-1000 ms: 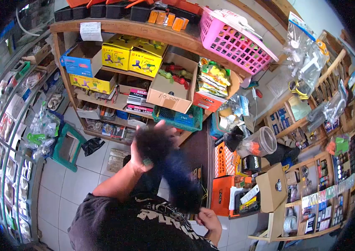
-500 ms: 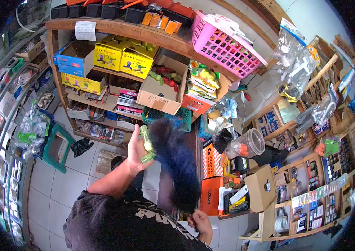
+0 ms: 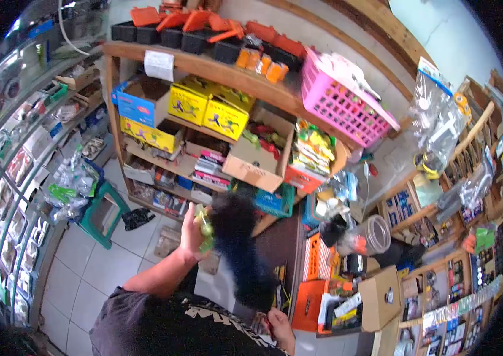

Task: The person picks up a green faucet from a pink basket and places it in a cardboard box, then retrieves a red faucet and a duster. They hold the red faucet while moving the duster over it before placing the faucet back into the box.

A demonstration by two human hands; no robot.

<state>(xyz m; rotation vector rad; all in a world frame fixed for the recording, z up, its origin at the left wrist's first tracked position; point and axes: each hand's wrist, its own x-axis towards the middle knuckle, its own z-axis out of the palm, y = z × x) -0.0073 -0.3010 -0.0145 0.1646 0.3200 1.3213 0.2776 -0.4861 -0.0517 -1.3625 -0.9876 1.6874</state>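
On the left, my left hand is raised, its fingers closed round a translucent yellow-green object, blurred by motion. Close beside it rises a dark blue, fluffy duster, its dark top next to the green object. Down at the duster's lower end, my right hand is closed on it near the black shirt; the handle is mostly hidden.
A wooden shelf ahead holds yellow boxes, an open cardboard box and a pink basket. A green stool stands left. An orange box and a clear jar are at right.
The view has shifted, so the shelves appear farther right and lower. My left hand still holds the green object, now turned and blurred, and the duster remains beside it.
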